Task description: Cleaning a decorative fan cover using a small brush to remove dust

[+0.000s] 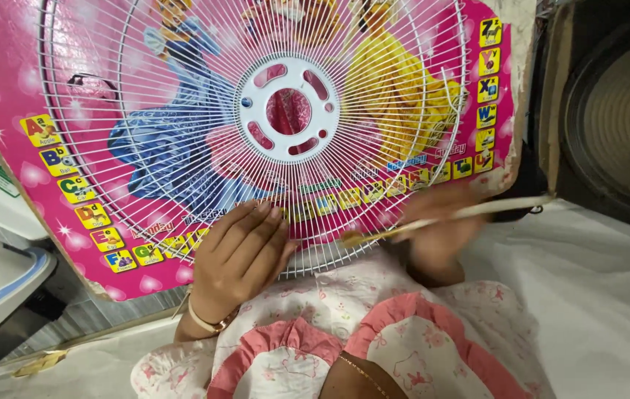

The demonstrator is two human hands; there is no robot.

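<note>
White fan grille [182,111] under left hand [237,255], brush [448,216] in right hand [440,229].

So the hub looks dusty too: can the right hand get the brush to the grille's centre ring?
Probably yes: the right hand holds the brush at the grille's lower edge, and nothing covers the centre ring.

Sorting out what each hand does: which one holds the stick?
The right hand, blurred, grips the thin stick; the left hand lies flat on the white fan guard.

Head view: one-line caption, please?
Left hand steadies a white fan guard on a pink board; right hand works a brush.
</note>
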